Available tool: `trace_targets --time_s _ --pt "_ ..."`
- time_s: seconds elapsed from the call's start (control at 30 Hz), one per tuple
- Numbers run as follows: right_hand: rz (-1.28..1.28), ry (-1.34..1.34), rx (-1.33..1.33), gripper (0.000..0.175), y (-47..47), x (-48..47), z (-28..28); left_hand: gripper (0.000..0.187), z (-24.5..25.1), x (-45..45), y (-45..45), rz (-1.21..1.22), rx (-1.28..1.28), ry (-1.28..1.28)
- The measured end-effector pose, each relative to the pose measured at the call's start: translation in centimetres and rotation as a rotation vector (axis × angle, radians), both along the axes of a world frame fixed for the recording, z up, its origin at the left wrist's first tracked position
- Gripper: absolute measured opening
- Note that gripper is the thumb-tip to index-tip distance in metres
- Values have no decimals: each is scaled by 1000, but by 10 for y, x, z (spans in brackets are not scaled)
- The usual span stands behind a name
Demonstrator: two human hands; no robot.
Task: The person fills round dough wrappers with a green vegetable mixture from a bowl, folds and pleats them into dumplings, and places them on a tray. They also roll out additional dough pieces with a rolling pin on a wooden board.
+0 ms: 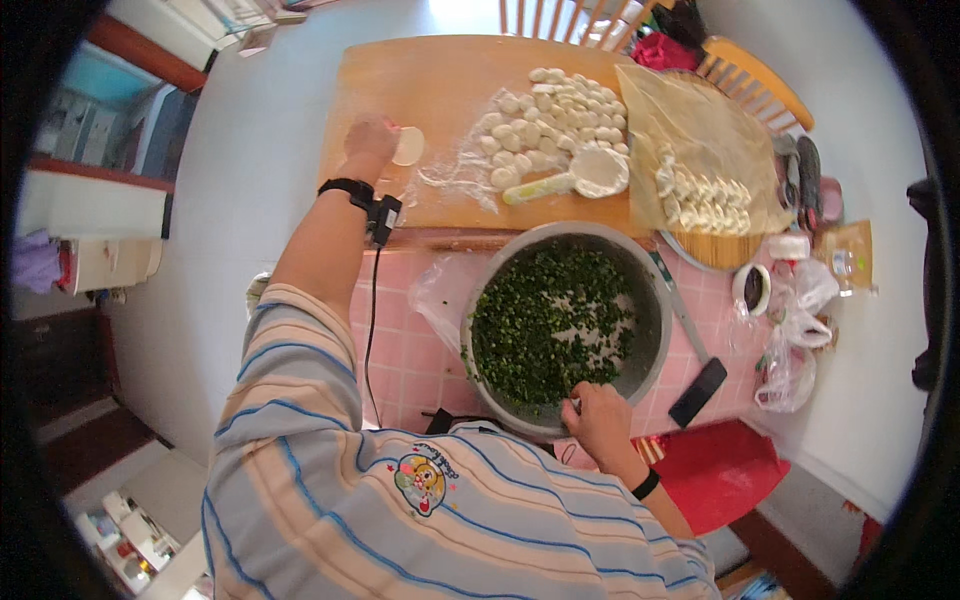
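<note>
My left hand (373, 142) is over the left part of the wooden board (405, 75), its fingertips at the edge of a round dough wrapper (409, 146); blur hides whether they pinch it. At the near rim of a large metal bowl (660, 315) of chopped greens (525, 322), my right hand (600, 420) is closed on a thin pale utensil handle, mostly hidden. Many floured dough pieces (540, 127) cover the board's right side, beside a white scoop of flour (598, 171) with a yellow-green handle. Shaped dumplings (701, 199) stand in rows on brown cloth or paper (697, 120).
Right of the bowl lie a long green-handled metal tool (682, 307) and a black phone-like object (697, 391). Plastic bags (787, 367) and a small bowl of dark contents (751, 289) are farther right. A black cable (373, 322) hangs from my left wrist. Chairs stand beyond the board.
</note>
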State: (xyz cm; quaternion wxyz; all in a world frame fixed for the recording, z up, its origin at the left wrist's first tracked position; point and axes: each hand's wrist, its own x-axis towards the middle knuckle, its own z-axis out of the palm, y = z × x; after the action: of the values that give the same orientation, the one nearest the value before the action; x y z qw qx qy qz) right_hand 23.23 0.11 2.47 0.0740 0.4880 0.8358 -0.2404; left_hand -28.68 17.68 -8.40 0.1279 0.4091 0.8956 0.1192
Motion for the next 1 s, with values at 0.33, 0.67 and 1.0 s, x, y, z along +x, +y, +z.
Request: trace_targets --time_s 0.33,0.67,1.0 --pt "-168 -17 -27 20 9 9 -6 30 -25 -27 -14 119 616 -622" --pt "-248 124 287 21 47 28 -29 27 46 84 -108 204 797 -1530" --pt "-451 444 -460 28 5 -20 -54 27 81 173 -196 161 750 -1850"
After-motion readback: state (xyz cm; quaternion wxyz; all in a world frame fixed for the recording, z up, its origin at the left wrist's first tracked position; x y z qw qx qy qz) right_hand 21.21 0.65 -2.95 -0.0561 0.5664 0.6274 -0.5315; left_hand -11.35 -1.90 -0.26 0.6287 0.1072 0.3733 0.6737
